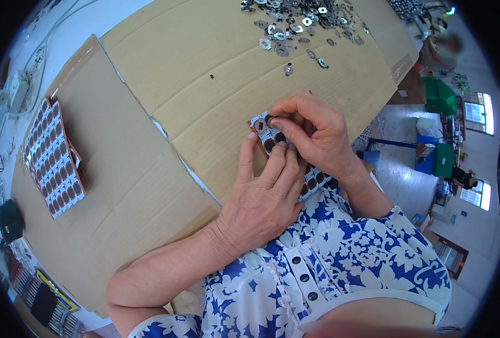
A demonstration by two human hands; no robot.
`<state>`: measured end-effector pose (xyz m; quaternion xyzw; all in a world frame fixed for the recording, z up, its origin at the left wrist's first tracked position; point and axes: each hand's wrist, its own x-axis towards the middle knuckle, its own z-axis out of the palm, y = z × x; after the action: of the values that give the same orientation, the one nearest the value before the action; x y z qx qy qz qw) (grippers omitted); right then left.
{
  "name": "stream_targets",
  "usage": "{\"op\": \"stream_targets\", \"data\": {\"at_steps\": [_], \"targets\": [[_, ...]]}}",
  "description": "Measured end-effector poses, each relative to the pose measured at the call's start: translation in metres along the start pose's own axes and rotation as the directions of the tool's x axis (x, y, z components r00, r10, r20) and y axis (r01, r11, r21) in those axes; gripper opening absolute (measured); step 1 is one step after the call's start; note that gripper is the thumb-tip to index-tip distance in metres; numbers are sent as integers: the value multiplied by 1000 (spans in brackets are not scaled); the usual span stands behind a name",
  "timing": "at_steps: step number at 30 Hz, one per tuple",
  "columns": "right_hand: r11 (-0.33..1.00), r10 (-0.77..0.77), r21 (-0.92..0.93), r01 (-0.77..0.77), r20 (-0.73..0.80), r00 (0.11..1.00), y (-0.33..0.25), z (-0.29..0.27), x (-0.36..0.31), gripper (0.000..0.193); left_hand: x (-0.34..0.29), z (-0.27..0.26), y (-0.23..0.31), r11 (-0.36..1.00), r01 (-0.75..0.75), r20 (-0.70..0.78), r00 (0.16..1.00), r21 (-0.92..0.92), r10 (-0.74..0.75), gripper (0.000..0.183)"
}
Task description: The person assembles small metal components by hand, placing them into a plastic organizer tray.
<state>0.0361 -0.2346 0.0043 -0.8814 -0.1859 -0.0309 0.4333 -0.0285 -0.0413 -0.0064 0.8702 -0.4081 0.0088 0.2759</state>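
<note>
A white circuit board panel (312,181) with rows of dark round spots lies at the cardboard's near edge, partly under both hands. My left hand (264,194) rests on it with fingers stretched apart, the index fingertip at the panel's left edge. At the panel's far end, my right hand (317,132) pinches a small dark round piece (269,120) between thumb and forefinger, just over the board. Beside that pinch, a silvery metal clip (260,125) sits on one of the spots. The fingers hide much of the panel's middle.
Many loose metal clips (303,25) are heaped at the far side of the cardboard (199,107). A stack of similar panels (52,160) lies at the left. A tiny black part (211,76) lies alone. Another person (444,50) is at the far right.
</note>
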Motion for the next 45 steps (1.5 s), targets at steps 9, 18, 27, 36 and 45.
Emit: {"op": "stream_targets", "data": {"at_steps": [9,18,27,36,45], "targets": [[987,-122,-100,123,21,992,4,-4,-1,18,1,-2,2,1000,-4,7,1000,9,4,75],[967,-89,-249,58,-116,989,36,-31,37,12,0,-5,0,1000,-3,-27,1000,5,3,78],[983,-130,-148,113,-114,985,21,-43,29,11,0,-4,-2,999,10,-29,1000,-48,-11,75],[984,90,129,-123,236,968,7,-37,14,32,-1,2,-3,999,2,-50,999,-35,-4,74],[986,-16,-137,90,467,884,-4,-39,49,43,-3,1,-5,999,1,-37,999,-40,-2,75]]}}
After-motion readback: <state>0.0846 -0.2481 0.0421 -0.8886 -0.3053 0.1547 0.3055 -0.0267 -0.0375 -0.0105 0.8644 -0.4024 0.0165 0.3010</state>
